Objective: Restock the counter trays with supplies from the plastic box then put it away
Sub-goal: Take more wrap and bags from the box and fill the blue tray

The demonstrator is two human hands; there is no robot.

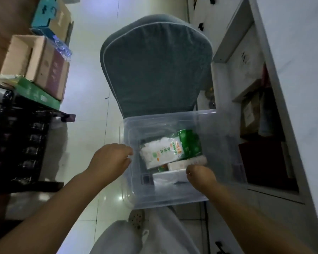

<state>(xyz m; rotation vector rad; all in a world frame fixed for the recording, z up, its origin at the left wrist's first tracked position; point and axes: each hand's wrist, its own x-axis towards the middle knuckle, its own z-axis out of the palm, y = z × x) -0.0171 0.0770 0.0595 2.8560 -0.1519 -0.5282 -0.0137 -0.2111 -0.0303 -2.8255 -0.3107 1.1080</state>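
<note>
Holding the clear plastic box [173, 195] over the floor just in front of the grey chair [154, 66], left hand [111, 159] curled over its left rim, right hand [200, 176] reaching inside near the green-and-white packet [165, 153]. Could tip and spill if the one-handed rim grip slips. Cannot tell whether the right fingers are closed on anything; no counter trays in view, items under the packet hard to make out.

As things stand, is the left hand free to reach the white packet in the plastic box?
Probably yes. The left hand sits at the rim of the plastic box, which has no lid on, and the white packet lies uppermost right beside it, with nothing between them.
</note>
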